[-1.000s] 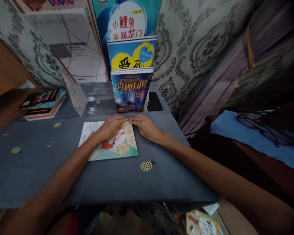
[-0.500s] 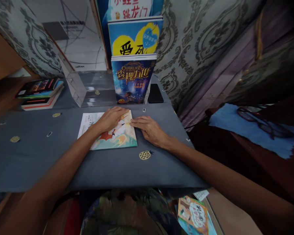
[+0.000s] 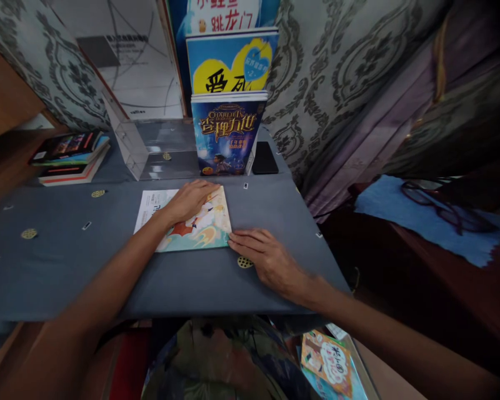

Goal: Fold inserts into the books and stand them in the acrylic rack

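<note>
A thin, light-coloured picture book [image 3: 204, 236] lies closed on the grey tablecloth in front of me. My left hand [image 3: 191, 201] rests flat across its upper part, fingers stretched toward the top right corner. At the book's lower right corner is my right hand [image 3: 266, 256], its fingertips touching the edge. Its fingers are extended side by side, and the thumb is hidden beneath them.
Behind the book, a clear acrylic stand [image 3: 137, 150] holds several upright books, a dark blue one [image 3: 228, 136] in front. A black phone [image 3: 265, 158] lies right of it. Stacked books [image 3: 73, 158] sit at left. Glasses [image 3: 450, 208] rest on a blue cloth [image 3: 383, 203].
My right hand has slid down along the book's right edge, toward me, to the lower corner. My left hand stays on the cover, and the book remains closed.
</note>
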Tool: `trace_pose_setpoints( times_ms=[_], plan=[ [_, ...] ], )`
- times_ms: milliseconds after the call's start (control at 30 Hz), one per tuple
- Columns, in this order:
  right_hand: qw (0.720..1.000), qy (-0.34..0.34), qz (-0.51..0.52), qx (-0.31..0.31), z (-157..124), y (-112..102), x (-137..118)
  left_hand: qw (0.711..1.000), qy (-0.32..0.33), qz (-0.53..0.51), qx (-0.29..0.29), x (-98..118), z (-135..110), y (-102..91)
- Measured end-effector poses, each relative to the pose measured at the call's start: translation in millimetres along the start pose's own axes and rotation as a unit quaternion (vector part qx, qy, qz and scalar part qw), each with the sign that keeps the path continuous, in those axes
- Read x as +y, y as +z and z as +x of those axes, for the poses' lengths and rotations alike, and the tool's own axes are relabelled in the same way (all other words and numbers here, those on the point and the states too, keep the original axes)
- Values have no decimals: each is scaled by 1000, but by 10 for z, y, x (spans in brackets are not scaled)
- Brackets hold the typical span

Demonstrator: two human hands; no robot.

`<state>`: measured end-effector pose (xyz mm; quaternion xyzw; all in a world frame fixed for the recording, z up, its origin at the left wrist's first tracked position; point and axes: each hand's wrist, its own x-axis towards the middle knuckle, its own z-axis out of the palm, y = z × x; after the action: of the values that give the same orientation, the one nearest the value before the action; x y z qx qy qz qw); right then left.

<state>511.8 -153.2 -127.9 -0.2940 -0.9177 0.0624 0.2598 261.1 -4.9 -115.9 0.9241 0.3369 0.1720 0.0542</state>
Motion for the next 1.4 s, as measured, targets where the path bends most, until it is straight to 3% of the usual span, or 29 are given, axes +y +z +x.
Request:
trace_pose_setpoints(
  times_ms=[233,500,700,833,967,1100,1233,1400],
  plan=[
    [998,34,-57,-22,14,72,-228,1000,-12,-6,-4,16,1,2],
    [998,-21,-43,-51,185,101,-284,999,-27,-2,-22,91,8,-50],
    [998,8,17,-54,381,24,33,997,-70,29,-12,160,-17,-68],
    [998,41,32,-39,702,65,385,995,-93,13,25,127,-27,-68],
    [998,63,11,-27,1031,194,683,991,-126,14,39,178,-82,-205],
    [995,98,-7,-9,1170,288,812,993,-102,49,32,516,-372,-378],
    [994,109,-28,-2,1142,277,761,984,-117,132,22,957,-891,-415],
    [988,127,-86,1,957,138,478,961,-225,159,34,1165,-1436,-442]
  ],
)
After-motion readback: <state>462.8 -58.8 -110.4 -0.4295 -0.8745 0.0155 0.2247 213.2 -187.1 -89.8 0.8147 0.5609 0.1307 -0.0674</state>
